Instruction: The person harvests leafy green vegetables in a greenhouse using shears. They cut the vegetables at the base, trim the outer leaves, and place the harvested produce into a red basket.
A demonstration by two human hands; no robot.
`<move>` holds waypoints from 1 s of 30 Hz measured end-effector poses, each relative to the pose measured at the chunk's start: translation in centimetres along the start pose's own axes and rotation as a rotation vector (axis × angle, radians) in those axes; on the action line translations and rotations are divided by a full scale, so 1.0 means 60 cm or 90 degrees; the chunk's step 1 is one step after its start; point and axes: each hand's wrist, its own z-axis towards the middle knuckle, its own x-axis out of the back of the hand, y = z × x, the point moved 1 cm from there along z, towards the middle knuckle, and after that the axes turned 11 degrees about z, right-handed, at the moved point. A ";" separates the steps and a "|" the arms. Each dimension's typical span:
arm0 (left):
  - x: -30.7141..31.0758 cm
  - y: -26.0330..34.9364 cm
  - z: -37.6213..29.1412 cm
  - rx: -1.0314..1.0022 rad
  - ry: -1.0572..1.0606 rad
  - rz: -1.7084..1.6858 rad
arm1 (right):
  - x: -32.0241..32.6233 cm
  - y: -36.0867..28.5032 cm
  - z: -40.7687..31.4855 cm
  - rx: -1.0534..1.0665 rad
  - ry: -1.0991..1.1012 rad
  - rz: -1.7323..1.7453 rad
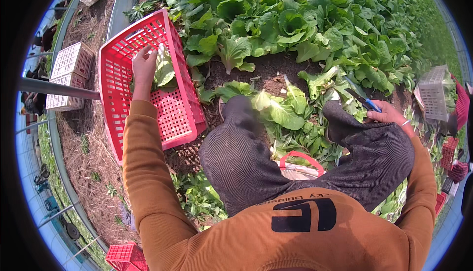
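Observation:
My left hand [145, 64] is inside a red slatted plastic crate [170, 117], beside a leafy green head [164, 69] that lies in it. The fingers are slightly curled, and whether they touch the leaves cannot be told. My right hand [386, 112], with a white band at the wrist, is closed around the blue and black handle of a knife [366, 102], its dark blade pointing up and left over the leaves. Between my feet lie loose cut leaves [282, 112] on soil. A bag with a red handle [301, 169] sits between my thighs.
Dense leafy greens [288, 15] grow ahead. White crates [72, 64] are stacked at the left, past a metal pole [63, 88]. Another red crate [125, 256] stands at the lower left. At the right, a person in a red top [462, 104] is beside a pale crate [434, 93] of greens.

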 end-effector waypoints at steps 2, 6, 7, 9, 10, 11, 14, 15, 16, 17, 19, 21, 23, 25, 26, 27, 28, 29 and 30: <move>-0.009 0.100 -0.014 -0.059 -0.051 -0.042 | 0.001 -0.003 0.035 0.046 -0.074 -0.028; -0.065 0.281 -0.061 -0.133 -0.224 -0.026 | -0.023 0.009 0.138 0.106 -0.215 -0.083; -0.094 0.318 -0.075 -0.143 -0.284 -0.003 | -0.026 0.021 0.163 0.101 -0.221 -0.083; -0.172 0.387 -0.106 -0.193 -0.416 0.043 | -0.030 0.056 0.214 0.178 -0.181 -0.067; -0.215 0.417 -0.124 -0.261 -0.454 0.092 | -0.026 0.080 0.239 0.115 -0.144 0.002; -0.262 0.445 -0.144 -0.330 -0.490 0.139 | -0.021 0.104 0.266 0.027 -0.081 0.028; -0.416 0.521 -0.204 -0.530 -0.525 0.190 | -0.008 0.158 0.344 0.168 0.096 -0.113; -0.469 0.544 -0.225 -0.596 -0.524 0.164 | -0.002 0.169 0.372 0.176 0.118 -0.125; -0.520 0.564 -0.247 -0.616 -0.525 0.164 | 0.004 0.176 0.401 0.186 0.117 -0.101; -0.565 0.581 -0.268 -0.639 -0.525 0.170 | 0.016 0.179 0.430 0.181 0.130 -0.140; -0.637 0.601 -0.307 -0.645 -0.532 0.211 | 0.050 0.188 0.471 0.126 0.233 -0.147; -0.683 0.609 -0.318 -0.749 -0.557 0.314 | 0.080 0.213 0.476 0.104 0.292 -0.136; -0.704 0.597 -0.316 -0.774 -0.535 0.451 | 0.086 0.251 0.451 0.124 0.243 -0.126; -0.708 0.570 -0.292 -0.839 -0.460 0.545 | 0.081 0.284 0.423 0.096 0.160 -0.189; -0.706 0.552 -0.280 -0.807 -0.428 0.604 | 0.074 0.297 0.409 0.124 0.133 -0.268; -0.707 0.533 -0.264 -0.760 -0.442 0.655 | 0.065 0.308 0.393 0.162 0.167 -0.282; -0.701 0.510 -0.249 -0.710 -0.453 0.659 | 0.063 0.314 0.388 0.185 0.188 -0.223; -0.696 0.488 -0.236 -0.671 -0.507 0.710 | 0.061 0.317 0.383 0.202 0.207 -0.167; -0.685 0.468 -0.227 -0.669 -0.486 0.718 | 0.059 0.316 0.383 0.228 0.226 -0.084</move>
